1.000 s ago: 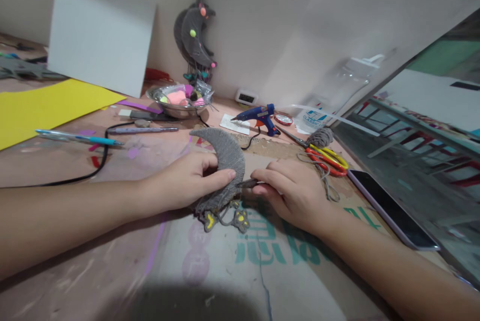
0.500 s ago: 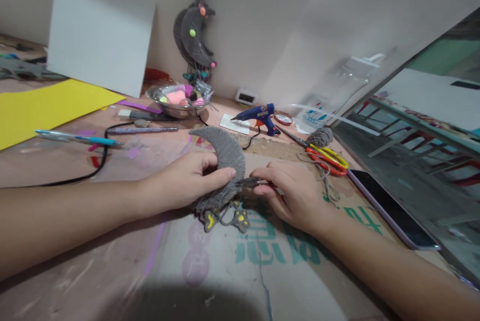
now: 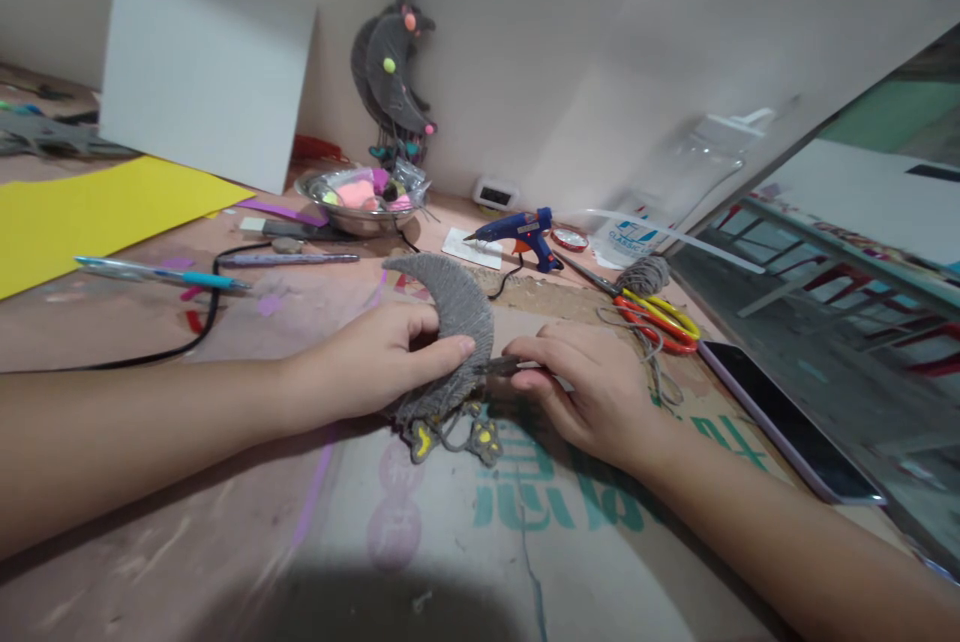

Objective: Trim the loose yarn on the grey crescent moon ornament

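A grey yarn-wrapped crescent moon (image 3: 457,312) lies on the cardboard in the middle of the table. My left hand (image 3: 375,362) is closed on it, thumb on top and fingers on its inner curve. Small grey and yellow paw-shaped charms (image 3: 450,437) hang on cords from its lower tip. My right hand (image 3: 592,382) is closed in a pinch on a thin dark strand (image 3: 504,365) at the moon's right edge.
A blue glue gun (image 3: 517,232), orange and yellow scissors (image 3: 656,317), a ball of grey yarn (image 3: 643,274) and a phone (image 3: 787,417) lie to the right. A metal bowl of pompoms (image 3: 360,197), pens, a black cable, yellow paper (image 3: 90,212) and a finished moon ornament (image 3: 394,72) stand behind.
My right hand's pinch has shifted slightly along the strand at the moon's edge. The left hand keeps its hold and the moon stays in place.
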### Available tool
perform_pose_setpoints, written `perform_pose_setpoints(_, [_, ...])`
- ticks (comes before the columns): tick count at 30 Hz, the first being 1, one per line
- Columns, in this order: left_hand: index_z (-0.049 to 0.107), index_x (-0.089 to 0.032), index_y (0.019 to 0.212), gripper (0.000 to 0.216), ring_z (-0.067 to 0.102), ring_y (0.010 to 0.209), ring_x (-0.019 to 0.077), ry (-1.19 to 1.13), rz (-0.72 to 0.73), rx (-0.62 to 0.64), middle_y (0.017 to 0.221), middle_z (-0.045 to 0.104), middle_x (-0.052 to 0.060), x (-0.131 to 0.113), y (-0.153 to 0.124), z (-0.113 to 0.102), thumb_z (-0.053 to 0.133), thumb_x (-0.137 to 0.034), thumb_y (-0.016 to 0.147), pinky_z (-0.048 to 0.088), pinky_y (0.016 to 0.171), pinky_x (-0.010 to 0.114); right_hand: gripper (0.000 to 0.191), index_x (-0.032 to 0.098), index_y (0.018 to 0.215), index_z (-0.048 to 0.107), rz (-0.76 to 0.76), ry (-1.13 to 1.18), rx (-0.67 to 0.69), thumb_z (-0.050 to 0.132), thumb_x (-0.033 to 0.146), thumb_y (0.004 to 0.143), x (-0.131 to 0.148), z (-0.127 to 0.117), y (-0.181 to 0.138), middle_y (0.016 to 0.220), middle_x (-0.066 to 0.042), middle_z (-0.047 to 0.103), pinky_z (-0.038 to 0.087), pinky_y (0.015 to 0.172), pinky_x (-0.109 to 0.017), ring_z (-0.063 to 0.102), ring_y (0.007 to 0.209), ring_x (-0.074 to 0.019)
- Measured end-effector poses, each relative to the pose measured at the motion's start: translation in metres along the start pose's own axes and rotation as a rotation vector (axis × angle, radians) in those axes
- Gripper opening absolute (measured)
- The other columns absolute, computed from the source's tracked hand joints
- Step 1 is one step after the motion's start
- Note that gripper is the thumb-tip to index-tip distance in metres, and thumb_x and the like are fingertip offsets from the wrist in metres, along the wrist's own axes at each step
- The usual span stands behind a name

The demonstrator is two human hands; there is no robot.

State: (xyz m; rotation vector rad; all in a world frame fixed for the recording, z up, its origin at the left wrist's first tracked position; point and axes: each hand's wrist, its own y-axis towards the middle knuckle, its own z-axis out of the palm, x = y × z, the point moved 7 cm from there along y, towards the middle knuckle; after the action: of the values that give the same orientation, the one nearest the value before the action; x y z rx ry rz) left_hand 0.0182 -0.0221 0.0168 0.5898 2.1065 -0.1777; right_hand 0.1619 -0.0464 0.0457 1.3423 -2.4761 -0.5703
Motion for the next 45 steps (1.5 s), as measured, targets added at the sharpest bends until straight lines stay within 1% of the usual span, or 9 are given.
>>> perform_pose_setpoints(5, [0.043, -0.017, 0.055, 0.038, 0.033, 0.047, 0.0077, -0.003, -0.002, 0.016, 0.052, 0.036, -0.005, 0.001, 0.0, 0.001, 0.044, -0.04, 0.085, 0.023, 0.042, 0.021, 0.02, 0.016, 0.094, 0.06, 0.0, -0.012, 0.035, 0.046, 0.03, 0.09, 0.0, 0.002, 0.001, 0.07, -0.002, 0.054, 0.031, 0.059, -0.026, 0.045, 0.063, -0.0136])
perform_pose_setpoints(11, [0.042, -0.017, 0.055, 0.037, 0.034, 0.048, 0.008, -0.012, 0.006, 0.03, 0.053, 0.035, -0.005, 0.001, 0.0, 0.002, 0.045, -0.039, 0.084, 0.024, 0.044, 0.021, 0.022, 0.014, 0.092, 0.062, -0.103, -0.158, 0.021, 0.047, 0.03, 0.09, 0.006, -0.001, 0.004, 0.067, -0.002, 0.054, 0.029, 0.057, -0.028, 0.044, 0.061, -0.0143])
perform_pose_setpoints(13, [0.043, -0.017, 0.055, 0.037, 0.034, 0.049, 0.0081, -0.016, 0.008, 0.033, 0.053, 0.036, -0.005, 0.001, 0.0, 0.002, 0.045, -0.039, 0.084, 0.024, 0.044, 0.021, 0.023, 0.014, 0.091, 0.062, -0.119, -0.176, 0.022, 0.046, 0.03, 0.091, 0.007, 0.0, 0.005, 0.066, -0.002, 0.055, 0.029, 0.056, -0.028, 0.044, 0.06, -0.0143])
perform_pose_setpoints(17, [0.042, -0.017, 0.055, 0.037, 0.032, 0.048, 0.0078, -0.012, 0.013, 0.029, 0.052, 0.034, -0.005, 0.0, 0.0, 0.002, 0.045, -0.038, 0.085, 0.024, 0.044, 0.021, 0.024, 0.013, 0.09, 0.063, -0.11, -0.167, 0.022, 0.046, 0.03, 0.091, 0.007, -0.001, 0.005, 0.066, -0.002, 0.055, 0.029, 0.056, -0.028, 0.045, 0.06, -0.0139])
perform_pose_setpoints(25, [0.044, -0.016, 0.056, 0.036, 0.034, 0.049, 0.0077, -0.032, 0.0, 0.052, 0.054, 0.036, -0.005, 0.001, 0.0, 0.004, 0.045, -0.038, 0.085, 0.025, 0.045, 0.02, 0.025, 0.014, 0.087, 0.062, -0.096, -0.148, -0.001, 0.045, 0.031, 0.092, 0.009, -0.002, 0.004, 0.065, -0.002, 0.056, 0.03, 0.056, -0.027, 0.046, 0.059, -0.0135])
perform_pose_setpoints(30, [0.042, -0.017, 0.055, 0.038, 0.033, 0.048, 0.0075, -0.018, -0.004, 0.041, 0.053, 0.034, -0.005, 0.001, 0.0, 0.003, 0.044, -0.04, 0.085, 0.024, 0.043, 0.02, 0.024, 0.015, 0.093, 0.06, -0.002, -0.012, 0.025, 0.043, 0.033, 0.092, 0.001, 0.002, 0.0, 0.071, -0.002, 0.057, 0.032, 0.059, -0.025, 0.048, 0.062, -0.0132])
perform_pose_setpoints(34, [0.041, -0.017, 0.056, 0.038, 0.032, 0.047, 0.0076, -0.013, -0.011, 0.048, 0.053, 0.034, -0.005, 0.0, 0.0, 0.003, 0.043, -0.041, 0.085, 0.023, 0.043, 0.021, 0.022, 0.016, 0.092, 0.059, 0.026, 0.054, 0.013, 0.044, 0.031, 0.091, -0.003, 0.001, -0.002, 0.071, -0.001, 0.056, 0.032, 0.06, -0.025, 0.047, 0.062, -0.0127])
perform_pose_setpoints(40, [0.04, -0.017, 0.056, 0.039, 0.034, 0.049, 0.0085, 0.008, -0.014, 0.041, 0.053, 0.035, -0.005, 0.001, 0.0, 0.003, 0.043, -0.042, 0.085, 0.024, 0.044, 0.022, 0.021, 0.016, 0.095, 0.059, 0.008, 0.014, 0.03, 0.045, 0.031, 0.091, -0.002, 0.004, -0.002, 0.073, -0.002, 0.056, 0.031, 0.06, -0.026, 0.046, 0.063, -0.0133])
perform_pose_setpoints(45, [0.044, -0.017, 0.059, 0.037, 0.037, 0.051, 0.0094, -0.015, -0.023, 0.069, 0.055, 0.038, -0.005, 0.002, -0.001, 0.005, 0.042, -0.043, 0.085, 0.027, 0.047, 0.022, 0.021, 0.015, 0.095, 0.059, -0.056, -0.047, 0.018, 0.045, 0.03, 0.091, 0.004, 0.002, 0.0, 0.071, -0.002, 0.055, 0.029, 0.059, -0.027, 0.045, 0.063, -0.0138])
